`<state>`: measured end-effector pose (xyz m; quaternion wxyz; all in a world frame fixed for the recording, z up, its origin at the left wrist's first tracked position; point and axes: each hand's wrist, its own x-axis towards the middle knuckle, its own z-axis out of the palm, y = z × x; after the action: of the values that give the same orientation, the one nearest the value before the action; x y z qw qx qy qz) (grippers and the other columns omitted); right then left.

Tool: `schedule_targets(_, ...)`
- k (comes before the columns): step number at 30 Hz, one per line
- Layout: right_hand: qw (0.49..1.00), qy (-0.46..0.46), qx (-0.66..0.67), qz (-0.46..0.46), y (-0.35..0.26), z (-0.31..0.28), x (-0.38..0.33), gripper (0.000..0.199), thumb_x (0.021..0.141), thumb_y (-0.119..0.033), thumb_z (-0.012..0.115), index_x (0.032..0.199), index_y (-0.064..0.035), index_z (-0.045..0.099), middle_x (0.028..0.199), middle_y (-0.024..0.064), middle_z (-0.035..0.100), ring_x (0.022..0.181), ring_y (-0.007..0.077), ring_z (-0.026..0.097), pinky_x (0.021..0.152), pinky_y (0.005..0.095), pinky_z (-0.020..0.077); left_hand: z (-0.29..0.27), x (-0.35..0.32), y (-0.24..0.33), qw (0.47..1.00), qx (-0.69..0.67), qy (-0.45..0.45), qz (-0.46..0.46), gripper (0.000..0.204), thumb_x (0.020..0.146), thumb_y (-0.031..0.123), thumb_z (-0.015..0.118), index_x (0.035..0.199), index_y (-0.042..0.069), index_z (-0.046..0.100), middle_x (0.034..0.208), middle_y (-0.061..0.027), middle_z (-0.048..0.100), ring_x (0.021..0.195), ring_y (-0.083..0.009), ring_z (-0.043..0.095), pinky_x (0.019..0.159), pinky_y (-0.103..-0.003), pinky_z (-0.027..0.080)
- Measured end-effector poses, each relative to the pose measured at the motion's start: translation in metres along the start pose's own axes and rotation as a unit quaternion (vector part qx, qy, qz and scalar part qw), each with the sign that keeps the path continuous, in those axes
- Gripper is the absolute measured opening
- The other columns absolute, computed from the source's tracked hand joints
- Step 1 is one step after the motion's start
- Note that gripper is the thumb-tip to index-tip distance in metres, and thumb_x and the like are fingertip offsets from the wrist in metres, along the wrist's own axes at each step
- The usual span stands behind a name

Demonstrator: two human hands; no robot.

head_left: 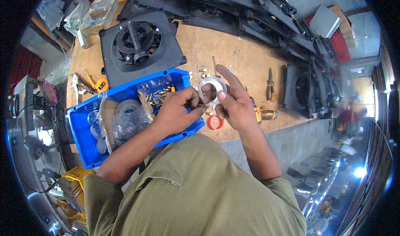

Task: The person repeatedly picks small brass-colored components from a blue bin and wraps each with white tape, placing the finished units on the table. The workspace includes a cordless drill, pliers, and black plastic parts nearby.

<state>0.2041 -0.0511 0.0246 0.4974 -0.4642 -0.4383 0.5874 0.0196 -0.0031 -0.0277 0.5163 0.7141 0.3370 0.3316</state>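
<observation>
My right hand (238, 107) grips a whitish, partly see-through ring (218, 85), perhaps a tape roll, between thumb and fingers, index finger raised. Close to its left side, my left hand (177, 109) is closed in a pinch; what it holds, if anything, is too small to make out. Under my left forearm stands a blue bin (79, 129) with small brass fittings (155, 99), clear plastic bags (132, 121) and pale discs (100, 144). A red ring (215, 122) lies on the wooden table just below my hands, near small brass and white parts (203, 72).
Behind the bin sits a square black panel with a round hub (139, 44). Pliers (270, 85) and a yellow-black power tool (266, 114) lie to the right. A tape measure (101, 85) is at left. More black panels (298, 86) line the far and right edges.
</observation>
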Motion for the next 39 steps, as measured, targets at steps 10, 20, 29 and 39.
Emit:
schedule_targets(10, 1.000, 0.022, 0.017, 0.011, 0.029, -0.002, 0.014, 0.061, 0.097, -0.018, 0.056, 0.150, -0.0078, 0.028, 0.124, 0.0162, 0.060, 0.098, 0.0185, 0.064, 0.054, 0.0209, 0.0481, 0.005, 0.000, -0.017, 0.967, -0.255, -0.019, -0.002, 0.032, 0.081, 0.000, 0.074, 0.078, 0.009, 0.044, 0.080, -0.0042, 0.062, 0.073, -0.0092, 0.060, 0.065, -0.027, 0.051)
schedule_targets(20, 0.986, -0.026, -0.146, -0.077, 0.024, -0.004, 0.003, 0.057, 0.095, -0.014, 0.059, 0.147, -0.0050, 0.036, 0.132, 0.0153, 0.055, 0.114, 0.0201, 0.056, 0.088, 0.0315, 0.0492, 0.003, 0.005, -0.026, 0.834, -0.537, -0.067, -0.103, 0.031, 0.083, -0.001, 0.071, 0.085, 0.012, 0.042, 0.081, -0.0053, 0.061, 0.073, -0.0144, 0.063, 0.063, -0.030, 0.054)
schedule_targets(29, 0.956, -0.077, -0.267, -0.098, 0.003, -0.005, 0.003, 0.043, 0.089, -0.012, 0.064, 0.131, -0.0040, 0.056, 0.118, 0.0160, 0.060, 0.111, 0.0281, 0.058, 0.094, 0.0379, 0.0454, -0.003, 0.003, -0.023, 0.805, -0.566, -0.100, -0.148, 0.029, 0.084, 0.000, 0.071, 0.089, 0.012, 0.045, 0.083, -0.0058, 0.060, 0.071, -0.0151, 0.062, 0.062, -0.029, 0.054)
schedule_targets(39, 0.934, -0.011, -0.282, -0.219, 0.029, 0.001, 0.009, 0.033, 0.083, -0.010, 0.065, 0.115, -0.0042, 0.064, 0.101, 0.0141, 0.063, 0.095, 0.0277, 0.062, 0.083, 0.0366, 0.0490, 0.005, -0.001, -0.026, 0.863, -0.493, -0.062, -0.094, 0.026, 0.086, 0.001, 0.070, 0.086, 0.012, 0.046, 0.085, -0.0077, 0.063, 0.073, -0.0145, 0.063, 0.064, -0.029, 0.055)
